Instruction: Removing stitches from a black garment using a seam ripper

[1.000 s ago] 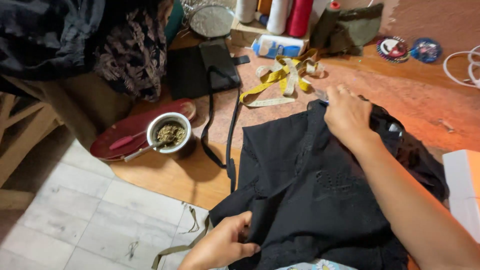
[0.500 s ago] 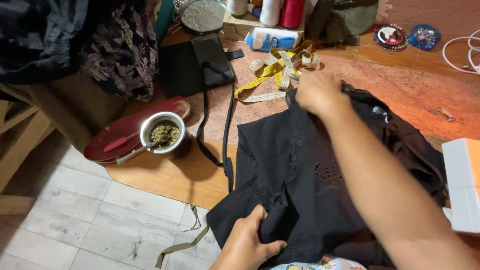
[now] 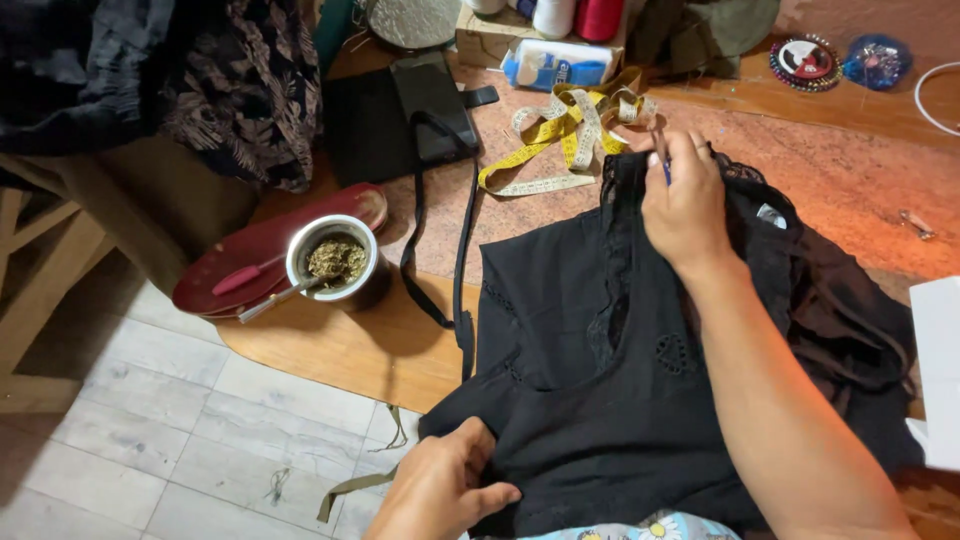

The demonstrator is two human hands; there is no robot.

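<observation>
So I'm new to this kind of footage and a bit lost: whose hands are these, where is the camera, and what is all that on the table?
The camera sits on a person's head and looks down, so both hands are that person's own. The right hand pinches the top edge of a black garment spread on the wooden table, with something small and thin between the fingers; I cannot tell what. The left hand grips the garment's lower edge near the table's rim. Beyond lie a yellow measuring tape, a metal cup of green herb on a red tray, a black pouch and thread spools.
</observation>
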